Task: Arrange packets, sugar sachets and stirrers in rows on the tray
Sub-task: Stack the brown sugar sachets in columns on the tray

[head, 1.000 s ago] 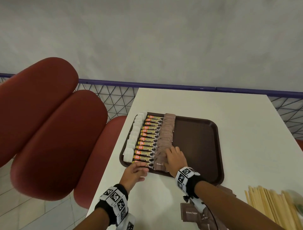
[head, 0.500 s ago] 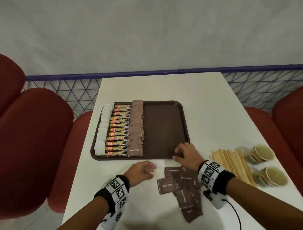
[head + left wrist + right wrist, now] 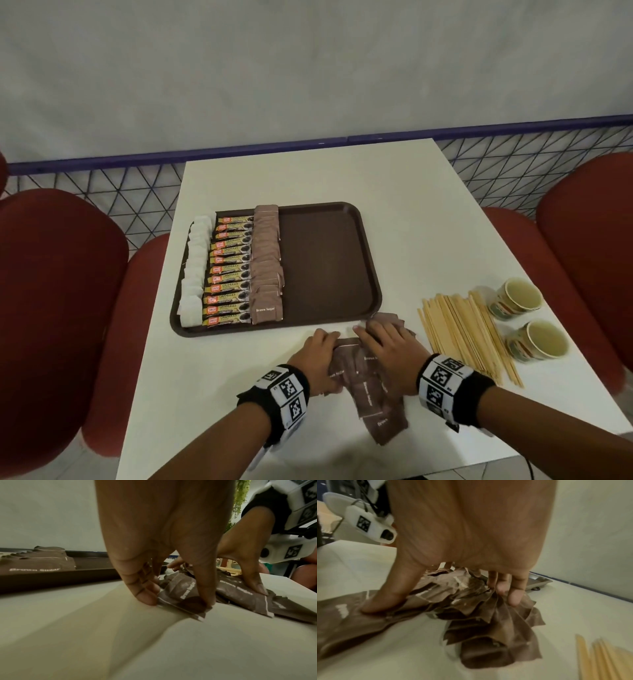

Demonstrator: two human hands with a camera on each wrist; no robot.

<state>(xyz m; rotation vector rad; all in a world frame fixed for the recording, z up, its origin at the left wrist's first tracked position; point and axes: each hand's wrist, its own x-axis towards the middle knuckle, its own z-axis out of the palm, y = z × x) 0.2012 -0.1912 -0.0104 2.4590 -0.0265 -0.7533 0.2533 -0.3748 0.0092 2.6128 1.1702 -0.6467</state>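
Observation:
A brown tray (image 3: 329, 260) holds three rows along its left side: white sachets (image 3: 195, 270), coffee stick packets (image 3: 227, 270) and brown sugar sachets (image 3: 265, 267). Its right half is bare. A loose pile of brown sugar sachets (image 3: 373, 394) lies on the table in front of the tray. My left hand (image 3: 320, 356) pinches the left edge of one sachet (image 3: 181, 589) between thumb and fingertips. My right hand (image 3: 383, 346) rests on the pile (image 3: 488, 622), thumb and spread fingers pressing down. Wooden stirrers (image 3: 459, 339) lie to the right.
Two paper cups (image 3: 513, 301) (image 3: 537, 342) stand right of the stirrers near the white table's (image 3: 308, 178) right edge. Red seats (image 3: 58, 291) flank the table on both sides. A blue-railed mesh barrier (image 3: 137, 192) runs behind it.
Both hands left the rows at the tray's near end and drew back to the table. They now sit together on the loose sachet pile. The head view swung right.

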